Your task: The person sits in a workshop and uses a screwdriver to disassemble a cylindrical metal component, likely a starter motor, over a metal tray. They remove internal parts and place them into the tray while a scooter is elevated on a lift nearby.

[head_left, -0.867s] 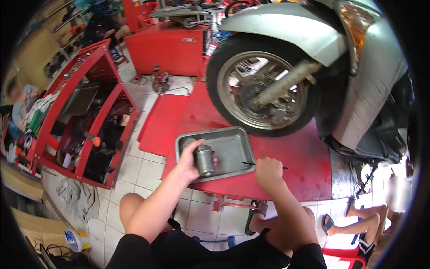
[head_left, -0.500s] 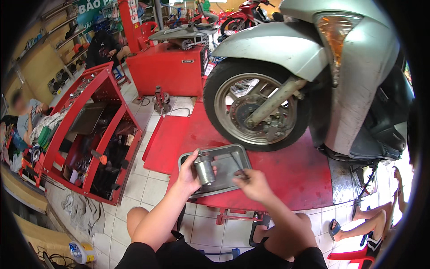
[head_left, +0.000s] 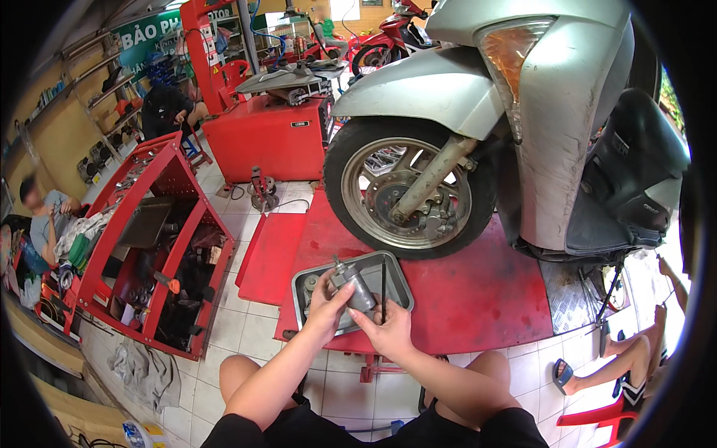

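Observation:
Over a grey metal tray (head_left: pixel 406 282), my left hand (head_left: pixel 323 302) is wrapped round a silver metal cylinder (head_left: pixel 357 291). The cylinder is tilted, its narrow shaft end pointing up and to the left. My right hand (head_left: pixel 388 328) grips a thin dark rod-like tool (head_left: pixel 384 278) that stands almost upright. The thumb of that hand reaches to the cylinder's lower end. The rod's lower part is hidden by my fingers. A small round metal part (head_left: pixel 310 283) lies in the tray's left side, partly behind my left hand.
The tray lies on a red lift platform (head_left: pixel 478 299) under a silver scooter's front wheel (head_left: pixel 407 190). To the left stands a red tool cart (head_left: pixel 168 246); a grey cloth (head_left: pixel 149 373) lies on the tiles. A seated person's legs (head_left: pixel 609 366) show at the right.
My right hand has moved left to the cylinder, and the rod has turned nearly upright. The cylinder has tipped so its shaft end shows. The whole view has shifted slightly.

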The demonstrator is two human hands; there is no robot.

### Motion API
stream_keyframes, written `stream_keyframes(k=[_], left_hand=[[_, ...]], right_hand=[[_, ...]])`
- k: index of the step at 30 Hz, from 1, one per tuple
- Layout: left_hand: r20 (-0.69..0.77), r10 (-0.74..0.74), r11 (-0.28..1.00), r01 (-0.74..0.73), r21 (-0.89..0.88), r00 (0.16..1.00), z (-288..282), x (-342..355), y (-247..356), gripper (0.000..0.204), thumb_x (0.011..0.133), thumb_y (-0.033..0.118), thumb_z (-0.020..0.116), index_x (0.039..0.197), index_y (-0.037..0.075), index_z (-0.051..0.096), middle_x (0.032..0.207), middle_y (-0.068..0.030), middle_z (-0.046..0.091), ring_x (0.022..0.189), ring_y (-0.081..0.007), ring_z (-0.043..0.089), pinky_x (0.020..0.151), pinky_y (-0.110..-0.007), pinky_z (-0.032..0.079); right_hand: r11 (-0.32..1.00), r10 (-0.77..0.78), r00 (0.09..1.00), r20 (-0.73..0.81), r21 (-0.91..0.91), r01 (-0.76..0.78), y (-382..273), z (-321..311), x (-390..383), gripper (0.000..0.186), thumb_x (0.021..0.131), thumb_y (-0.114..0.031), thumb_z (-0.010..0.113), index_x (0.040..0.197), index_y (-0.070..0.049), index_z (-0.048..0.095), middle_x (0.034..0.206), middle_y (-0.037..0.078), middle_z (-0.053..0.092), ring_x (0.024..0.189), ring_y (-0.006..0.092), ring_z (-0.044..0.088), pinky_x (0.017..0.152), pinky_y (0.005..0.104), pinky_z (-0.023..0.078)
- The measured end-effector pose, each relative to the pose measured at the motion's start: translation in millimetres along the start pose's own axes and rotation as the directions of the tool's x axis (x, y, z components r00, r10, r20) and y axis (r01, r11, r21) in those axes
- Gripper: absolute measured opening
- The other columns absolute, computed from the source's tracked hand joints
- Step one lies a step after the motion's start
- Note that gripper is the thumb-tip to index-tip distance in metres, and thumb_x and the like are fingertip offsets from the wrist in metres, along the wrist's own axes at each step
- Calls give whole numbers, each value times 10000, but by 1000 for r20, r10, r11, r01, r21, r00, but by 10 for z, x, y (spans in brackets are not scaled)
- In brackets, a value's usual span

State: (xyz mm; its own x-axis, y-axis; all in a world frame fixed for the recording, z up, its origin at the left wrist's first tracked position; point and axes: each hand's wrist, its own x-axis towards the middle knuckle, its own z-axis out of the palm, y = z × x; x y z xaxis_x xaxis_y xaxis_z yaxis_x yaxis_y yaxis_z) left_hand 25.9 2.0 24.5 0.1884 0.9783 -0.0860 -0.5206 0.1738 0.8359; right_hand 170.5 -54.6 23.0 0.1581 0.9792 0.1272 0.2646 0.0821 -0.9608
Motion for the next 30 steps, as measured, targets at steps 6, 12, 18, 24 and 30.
stream_keyframes(k=[6, 12, 18, 24, 30], left_hand=[[18, -193, 952, 192, -240, 981, 55, -177, 57, 493, 904, 414, 675, 1232, 77, 529, 1167, -72, 607, 1097, -231, 577, 995, -405, 444], [3, -344, 777, 286, -561, 939, -148, -43, 0, 646, 841, 637, 624, 1146, 69, 582, 1093, -127, 627, 1063, -279, 591, 994, -457, 451], [-78, -394, 822, 314, -475, 916, -326, -64, 209, 654, 815, 717, 585, 1025, 99, 615, 845, -108, 628, 752, -271, 621, 712, -409, 543], [190, -316, 790, 369, -490, 929, -533, -184, 192, 674, 836, 717, 554, 1074, 87, 586, 896, -114, 619, 752, -257, 609, 667, -388, 513], [92, -281, 841, 291, -456, 955, -536, -251, 167, 583, 844, 533, 693, 1125, 38, 570, 972, -138, 629, 826, -279, 637, 755, -402, 568]], right_hand=[[803, -548, 832, -88, -332, 494, 117, -30, 137, 503, 686, -256, 848, 1060, 29, 670, 735, 91, 626, 565, 191, 629, 519, 307, 508], [728, -527, 830, 184, -406, 552, -28, -24, 123, 543, 667, -217, 822, 1138, -16, 644, 914, 102, 642, 740, 279, 681, 652, 376, 566], [979, -89, 977, 195, -164, 122, -85, -153, 45, 492, 810, -258, 752, 1193, 5, 592, 798, 86, 625, 632, 176, 588, 587, 325, 481], [990, -73, 955, 286, -94, 104, -47, -364, 27, 236, 953, -127, 566, 1108, 43, 616, 796, 163, 649, 653, 276, 623, 663, 356, 505], [982, -86, 918, 388, -124, 145, -126, -436, -57, 217, 949, -120, 574, 1052, 62, 631, 808, 183, 642, 704, 303, 633, 664, 383, 490]])
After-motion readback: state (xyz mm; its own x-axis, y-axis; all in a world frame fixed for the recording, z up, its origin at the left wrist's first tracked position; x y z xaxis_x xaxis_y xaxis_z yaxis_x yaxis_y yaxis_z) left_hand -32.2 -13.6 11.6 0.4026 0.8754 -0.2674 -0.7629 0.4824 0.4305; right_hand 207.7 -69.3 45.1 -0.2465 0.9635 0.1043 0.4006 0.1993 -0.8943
